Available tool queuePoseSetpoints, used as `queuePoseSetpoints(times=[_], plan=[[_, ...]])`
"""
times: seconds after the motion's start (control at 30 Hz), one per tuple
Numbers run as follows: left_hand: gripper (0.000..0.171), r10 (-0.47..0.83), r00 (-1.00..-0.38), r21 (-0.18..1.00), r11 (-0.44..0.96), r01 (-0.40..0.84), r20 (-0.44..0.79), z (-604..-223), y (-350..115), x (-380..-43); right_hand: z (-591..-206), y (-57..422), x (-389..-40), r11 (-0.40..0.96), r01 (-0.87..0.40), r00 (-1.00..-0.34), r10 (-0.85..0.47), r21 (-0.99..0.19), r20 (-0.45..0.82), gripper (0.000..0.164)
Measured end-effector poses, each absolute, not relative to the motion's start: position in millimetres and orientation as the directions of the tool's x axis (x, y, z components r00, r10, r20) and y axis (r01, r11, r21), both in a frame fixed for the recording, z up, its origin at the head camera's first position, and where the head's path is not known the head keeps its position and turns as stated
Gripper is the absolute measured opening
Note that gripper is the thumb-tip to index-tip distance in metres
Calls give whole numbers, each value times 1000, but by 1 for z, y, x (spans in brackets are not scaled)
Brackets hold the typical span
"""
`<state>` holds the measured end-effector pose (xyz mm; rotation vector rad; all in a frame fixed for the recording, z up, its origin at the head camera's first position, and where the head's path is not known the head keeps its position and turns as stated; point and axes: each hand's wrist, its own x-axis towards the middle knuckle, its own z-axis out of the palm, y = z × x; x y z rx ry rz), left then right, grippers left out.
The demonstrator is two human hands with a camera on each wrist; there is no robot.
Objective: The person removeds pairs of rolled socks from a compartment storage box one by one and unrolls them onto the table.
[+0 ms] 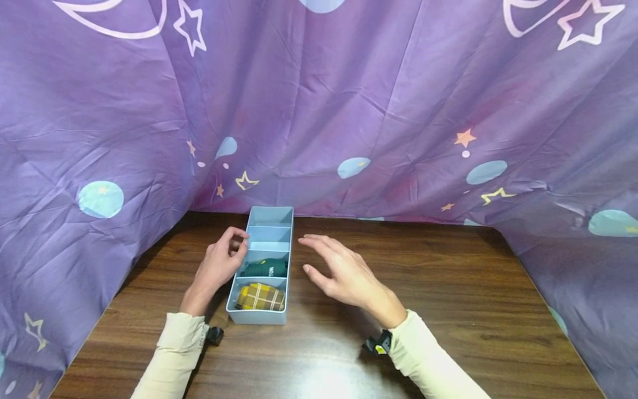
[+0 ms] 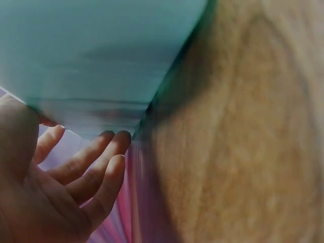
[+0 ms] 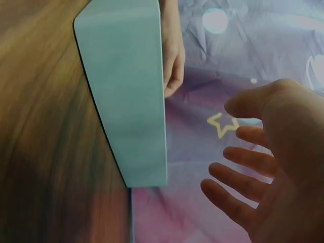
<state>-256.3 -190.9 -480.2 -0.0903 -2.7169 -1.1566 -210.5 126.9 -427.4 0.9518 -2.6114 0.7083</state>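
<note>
Left of centre on the surface (image 1: 428, 277), the blue divided box (image 1: 256, 317) sits upright between two hands: steadying or squaring it up, by my reading!

Starting left, the left hand (image 1: 215, 267) curves loosely, thumb apart from fingers, tips right at the box's rim; no firm pinch shows, and how hard they press I can't tell. Across to the box: a yellow plaid bundle (image 1: 261, 297) in the nearest compartment, a dark green bundle (image 1: 264, 268) with white lettering in the one behind. Over to the right, the right hand (image 1: 347, 275) is spread, palm toward the box, holding nothing, just clear of the wall! Next move? If both hands are to share the box, I'd judge the right needs to close that gap.
</note>
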Motion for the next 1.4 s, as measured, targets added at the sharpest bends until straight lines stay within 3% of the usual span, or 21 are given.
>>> queuePoseSetpoints(times=[0.67,0.97,1.4], plan=[[22,-6,-982,734,665,138,190,-482,-190,-257,-448,75,-200,543,-775,-626,-729,-323,277,40],[22,-9,-984,736,665,127,178,-482,-191,-258,-454,68,-200,504,-822,-570,-743,-266,352,27],[23,-5,-984,748,651,132,178,-482,-192,-258,-450,58,-196,598,-774,-634,-732,-210,251,26]])
